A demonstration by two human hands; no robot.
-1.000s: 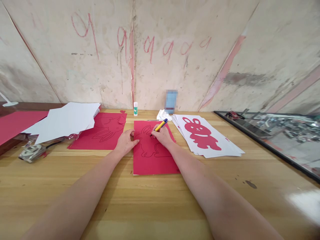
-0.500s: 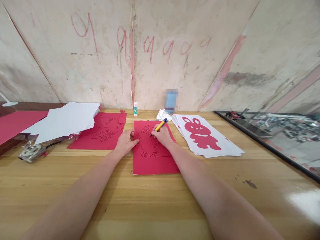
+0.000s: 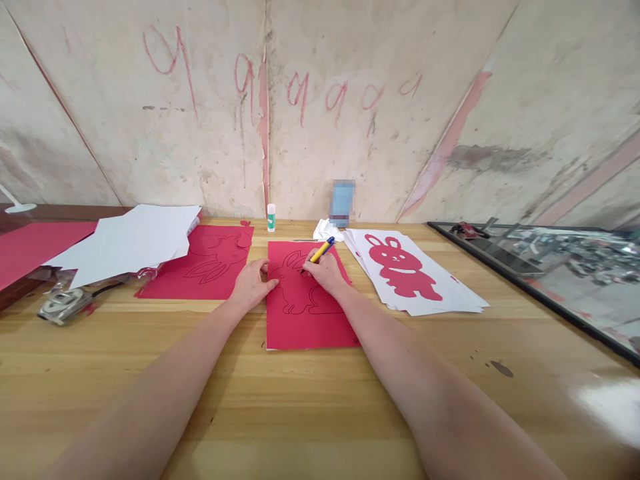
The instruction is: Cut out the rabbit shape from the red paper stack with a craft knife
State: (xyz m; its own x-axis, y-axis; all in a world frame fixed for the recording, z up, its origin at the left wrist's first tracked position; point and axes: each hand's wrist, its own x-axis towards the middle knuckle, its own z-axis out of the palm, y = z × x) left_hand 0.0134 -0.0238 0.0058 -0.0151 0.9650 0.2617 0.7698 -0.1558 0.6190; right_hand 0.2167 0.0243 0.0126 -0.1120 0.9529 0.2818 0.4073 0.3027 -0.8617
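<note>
On the table lies a red sheet [image 3: 310, 333] with a rabbit outlined in dark lines. My right hand [image 3: 326, 272] rests on its upper right part, fingers closed around a yellow pen-shaped tool with a blue end [image 3: 323, 249]. The tool leans up to the right, and its lower end sits by the rabbit's back, mostly covered by my fingers. At the sheet's left edge is my left hand [image 3: 253, 287], fingers apart and slightly bent, thumb touching the paper. Another red sheet with a rabbit outline [image 3: 175, 287] lies beyond it on the left.
White sheets [image 3: 135, 233] and a tape measure [image 3: 64, 305] lie left. A glue stick [image 3: 271, 219], crumpled white tissue [image 3: 326, 231] and a blurred blue object [image 3: 343, 202] stand by the wall. Right are white papers bearing a red rabbit cut-out [image 3: 404, 267] and a black-framed panel [image 3: 540, 287].
</note>
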